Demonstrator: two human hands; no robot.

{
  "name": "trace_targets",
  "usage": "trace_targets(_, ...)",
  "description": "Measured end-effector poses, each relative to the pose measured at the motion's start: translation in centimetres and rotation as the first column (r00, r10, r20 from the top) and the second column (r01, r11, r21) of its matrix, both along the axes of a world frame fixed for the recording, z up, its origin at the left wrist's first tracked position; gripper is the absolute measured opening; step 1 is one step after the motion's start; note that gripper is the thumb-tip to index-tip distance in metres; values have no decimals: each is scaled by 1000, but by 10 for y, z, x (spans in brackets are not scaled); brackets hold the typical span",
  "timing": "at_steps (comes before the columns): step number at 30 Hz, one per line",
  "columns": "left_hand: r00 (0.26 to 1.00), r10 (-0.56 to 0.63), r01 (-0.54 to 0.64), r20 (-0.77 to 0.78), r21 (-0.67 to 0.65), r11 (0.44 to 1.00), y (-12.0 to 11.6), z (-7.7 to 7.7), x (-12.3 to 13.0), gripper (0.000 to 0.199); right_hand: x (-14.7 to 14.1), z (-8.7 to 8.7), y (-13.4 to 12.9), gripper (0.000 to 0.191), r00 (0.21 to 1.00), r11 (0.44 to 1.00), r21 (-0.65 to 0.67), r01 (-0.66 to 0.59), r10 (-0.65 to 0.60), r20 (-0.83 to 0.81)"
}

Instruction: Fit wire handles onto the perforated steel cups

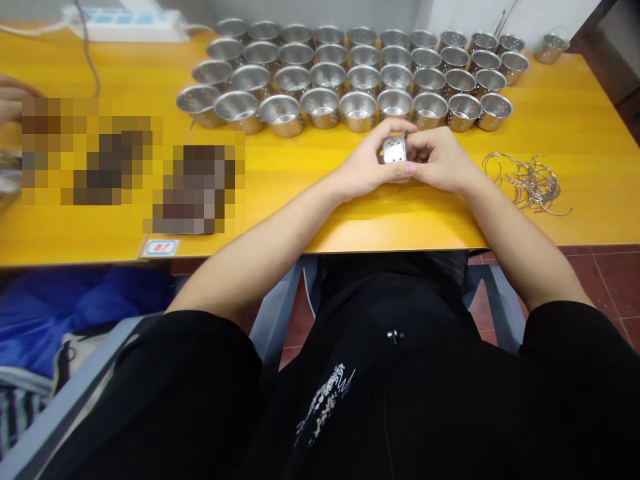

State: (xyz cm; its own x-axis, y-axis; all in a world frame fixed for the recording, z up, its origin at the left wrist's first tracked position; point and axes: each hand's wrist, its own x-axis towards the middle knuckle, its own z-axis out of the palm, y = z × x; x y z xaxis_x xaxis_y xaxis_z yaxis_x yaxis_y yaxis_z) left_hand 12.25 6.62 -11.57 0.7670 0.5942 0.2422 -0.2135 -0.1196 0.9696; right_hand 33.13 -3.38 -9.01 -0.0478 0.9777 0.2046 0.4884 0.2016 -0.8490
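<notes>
Between my two hands is a small metal cup (395, 149) with holes in its wall, held just above the table in front of the cup rows. My left hand (367, 160) curls around its left side, fingers behind and thumb in front. From the right, my right hand (443, 159) is closed at the cup's other side, its thumb meeting my left thumb. What else the right fingers may pinch is hidden. To the right of my right forearm lies a tangled heap of thin bent wire handles (537, 185).
Several rows of perforated metal cups (358, 110) stand along the back of the yellow table (280, 173). One cup with a raised handle (551, 48) stands far right. A power strip (130, 25) lies back left. Blurred objects and a co-worker's hand (13, 97) are at left.
</notes>
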Motion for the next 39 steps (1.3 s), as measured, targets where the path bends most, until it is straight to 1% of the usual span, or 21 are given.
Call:
trace_targets(4,1000,-4,4,-10,-31,1000,-2,0,1,113,4,-5,3,72,1000,1000,12,-3,3,20)
trace_targets(8,1000,12,-12,2,-35,999,-1,0,2,115,6,-8,6,71,999,999,45,-9,7,40)
trace_targets(11,1000,22,-21,10,-36,999,-3,2,2,114,7,-8,7,59,994,996,83,28,-36,100)
trace_targets(14,1000,17,-16,9,-78,997,-6,3,0,107,6,-7,8,44,985,988,126,89,-106,139)
trace_targets(17,1000,6,-5,11,-95,995,-8,3,-1,102,6,-8,9,37,974,976,162,147,-171,148)
trace_targets(20,1000,23,-22,10,-113,993,-10,3,1,95,6,-12,12,39,969,966,196,167,-197,147)
trace_targets(24,999,44,-44,1,-143,989,-7,-1,4,90,8,-20,17,47,968,962,203,181,-210,134)
trace_targets(27,998,49,-54,-37,-127,990,0,-7,5,89,11,-22,20,49,935,939,234,250,-297,193)
trace_targets(30,995,36,-45,-94,-98,994,8,-12,6,87,12,-18,19,43,898,923,234,305,-361,253)
trace_targets(35,993,58,-65,-101,-64,996,14,-19,8,85,8,-10,16,37,904,932,198,304,-348,249)
trace_targets(39,989,111,-114,-94,-24,993,18,-22,8,88,9,-11,15,36,927,943,180,282,-316,201)
